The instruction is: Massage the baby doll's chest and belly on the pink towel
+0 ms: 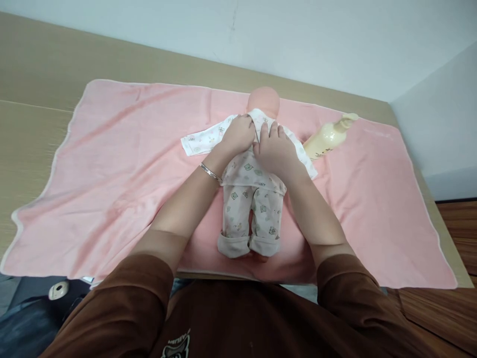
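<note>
A bald baby doll lies on a pink blanket, its head toward the wall. It wears a white patterned baby shirt and matching trousers with turned-up cuffs. At the upper chest, my left hand has its fingers curled on the shirt's edge near the collar. My right hand rests flat on the other side of the chest, fingers stretched toward the collar. One sleeve spreads out to the left; the other slants down right, partly behind my right wrist. Fabric under my palms is hidden.
A pale yellow pump bottle lies tilted on the blanket, right of the doll. The wooden table meets a white wall at the back. A small cream-coloured object sits below the table's front edge at left.
</note>
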The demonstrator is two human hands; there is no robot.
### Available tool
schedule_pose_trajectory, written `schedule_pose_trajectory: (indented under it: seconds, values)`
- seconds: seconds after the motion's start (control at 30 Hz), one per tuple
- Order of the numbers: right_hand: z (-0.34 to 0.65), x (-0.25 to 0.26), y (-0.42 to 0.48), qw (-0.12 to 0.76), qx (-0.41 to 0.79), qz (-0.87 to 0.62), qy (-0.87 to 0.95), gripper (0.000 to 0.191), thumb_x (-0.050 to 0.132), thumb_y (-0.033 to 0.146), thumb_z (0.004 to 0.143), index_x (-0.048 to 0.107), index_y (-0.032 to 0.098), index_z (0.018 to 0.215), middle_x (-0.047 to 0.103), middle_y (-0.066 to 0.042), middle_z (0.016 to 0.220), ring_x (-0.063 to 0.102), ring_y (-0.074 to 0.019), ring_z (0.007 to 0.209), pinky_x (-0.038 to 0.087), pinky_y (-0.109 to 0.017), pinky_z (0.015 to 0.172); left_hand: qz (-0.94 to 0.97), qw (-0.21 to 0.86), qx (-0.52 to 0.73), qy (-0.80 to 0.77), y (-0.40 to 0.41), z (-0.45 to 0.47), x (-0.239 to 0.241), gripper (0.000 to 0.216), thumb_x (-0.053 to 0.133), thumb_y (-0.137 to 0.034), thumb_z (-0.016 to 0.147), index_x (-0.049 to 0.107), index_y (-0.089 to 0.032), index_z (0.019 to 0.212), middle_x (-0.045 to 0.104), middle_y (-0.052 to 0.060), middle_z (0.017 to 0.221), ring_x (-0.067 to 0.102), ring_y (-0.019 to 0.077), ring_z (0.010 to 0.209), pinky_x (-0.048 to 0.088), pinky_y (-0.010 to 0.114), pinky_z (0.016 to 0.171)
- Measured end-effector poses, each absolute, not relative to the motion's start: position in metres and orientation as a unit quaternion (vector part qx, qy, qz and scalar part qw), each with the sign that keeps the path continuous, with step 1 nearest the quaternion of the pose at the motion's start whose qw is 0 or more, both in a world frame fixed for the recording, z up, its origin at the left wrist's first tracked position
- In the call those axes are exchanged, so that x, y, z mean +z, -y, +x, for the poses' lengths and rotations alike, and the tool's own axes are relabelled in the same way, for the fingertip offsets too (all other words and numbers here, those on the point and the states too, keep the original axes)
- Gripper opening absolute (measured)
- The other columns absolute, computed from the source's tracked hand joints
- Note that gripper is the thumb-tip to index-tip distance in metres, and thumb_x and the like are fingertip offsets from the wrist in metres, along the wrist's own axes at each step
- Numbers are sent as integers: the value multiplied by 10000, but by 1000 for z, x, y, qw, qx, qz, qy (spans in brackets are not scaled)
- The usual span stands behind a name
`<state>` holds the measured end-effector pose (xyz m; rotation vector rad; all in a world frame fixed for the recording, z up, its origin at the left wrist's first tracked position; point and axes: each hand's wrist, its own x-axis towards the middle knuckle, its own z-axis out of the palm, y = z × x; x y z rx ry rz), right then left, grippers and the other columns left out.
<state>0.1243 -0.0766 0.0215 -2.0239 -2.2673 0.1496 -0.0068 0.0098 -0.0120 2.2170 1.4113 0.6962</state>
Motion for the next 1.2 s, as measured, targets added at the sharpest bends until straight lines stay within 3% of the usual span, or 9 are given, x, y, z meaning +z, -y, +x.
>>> schedule_pose_trajectory:
  seconds: [0.1,0.27,0.37,0.43,0.57,0.7,0.8,0.97,1.2]
  values:
    - [129,17,67,76,55,-659,747,721,441,373,1082,392,-18,1686,423,-344,1764,412,-509,1660,374,-731,1317,783,204,258,-527,-5,-4,-9,466,303,-223,1097,750,-198,1227,773,190,1387,698,328,1353,511,515,1266]
    - [143,27,47,82,60,-700,707,552,309,280,1094,668,16,1420,733,-314,1429,701,-443,1350,543,-638,1171,810,140,208,-531,19,6,-2,544,328,-250,1100,629,20,1463,646,336,1553,578,443,1531,415,597,1343]
    - [151,26,39,87,75,-720,685,593,258,302,1129,649,-16,1442,704,-323,1480,682,-437,1409,522,-620,1220,822,126,222,-509,29,11,-3,502,446,-232,1054,634,-64,1488,657,278,1571,547,439,1566,398,608,1359]
    - [155,21,35,97,83,-717,686,614,239,328,1149,597,-19,1506,645,-323,1570,631,-432,1492,479,-635,1270,834,128,230,-485,28,11,-3,432,479,-174,1009,709,-114,1371,732,235,1459,597,417,1513,417,602,1348]
    - [156,17,40,75,80,-698,707,668,288,370,1154,412,-29,1674,440,-337,1757,451,-447,1662,368,-679,1352,826,172,210,-493,14,-1,5,365,446,-109,960,779,-144,1106,804,197,1280,726,367,1317,540,542,1231]
    - [143,22,56,26,70,-651,755,754,361,329,1122,262,-130,1711,305,-396,1798,309,-478,1732,320,-662,1388,789,224,246,-517,-7,-12,-2,412,376,-201,1029,777,-173,1122,819,168,1309,750,318,1230,588,483,1160]
    - [134,24,61,42,45,-633,772,709,385,275,1090,351,-158,1651,398,-416,1742,371,-485,1699,341,-662,1376,790,223,270,-503,-16,-14,-14,449,332,-262,1080,761,-192,1189,804,154,1345,727,301,1278,558,471,1210]
    - [141,24,46,97,73,-672,731,541,323,281,1102,633,-7,1439,673,-324,1513,629,-425,1470,496,-615,1256,810,164,230,-514,5,-6,-10,391,400,-252,1084,730,-151,1269,770,198,1298,679,365,1363,486,552,1283]
    - [154,13,35,99,67,-683,720,639,279,353,1152,511,-70,1573,569,-330,1650,532,-414,1585,398,-573,1348,826,156,177,-512,30,3,14,316,444,-143,1030,734,-116,1153,744,220,1262,671,387,1335,480,551,1273]
